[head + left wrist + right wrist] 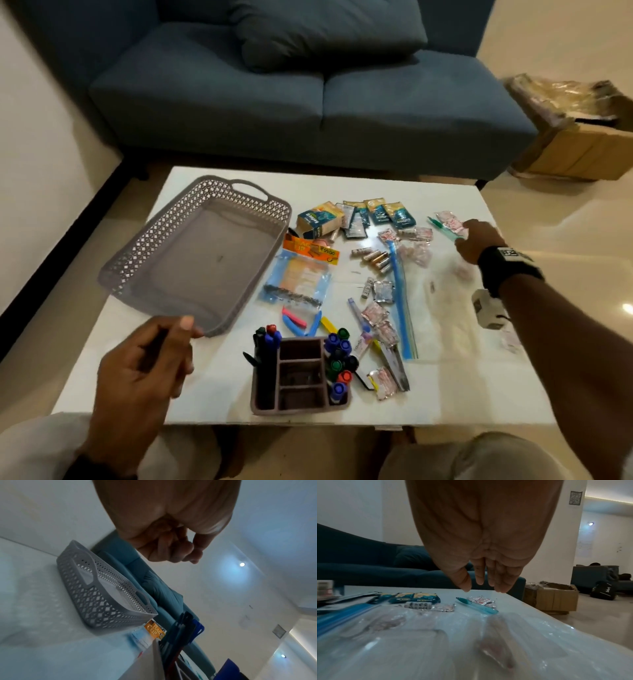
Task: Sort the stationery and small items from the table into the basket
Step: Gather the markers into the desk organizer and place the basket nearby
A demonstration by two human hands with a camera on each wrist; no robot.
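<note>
An empty grey lattice basket (137,246) (106,601) stands on the left of the white table (212,390). My left hand (164,346) (180,551) hovers over the basket's near corner, clear of it. Its fingers are curled with the thumb against them, and nothing shows inside. At the far right my right hand (462,233) (481,588) hangs just above a teal pen (442,228) (477,605). Small foil sachets (448,219) (481,600) lie beside the pen. The right fingers are straight and point down, touching nothing.
Batteries (373,257), a bag-clip pack (301,274), blue packets (376,212), loose clips and a clear zip bag (442,301) cover the table's middle and right. A grey organiser (298,407) with markers stands at the front edge. A blue sofa (308,102) and a cardboard box (575,137) lie beyond.
</note>
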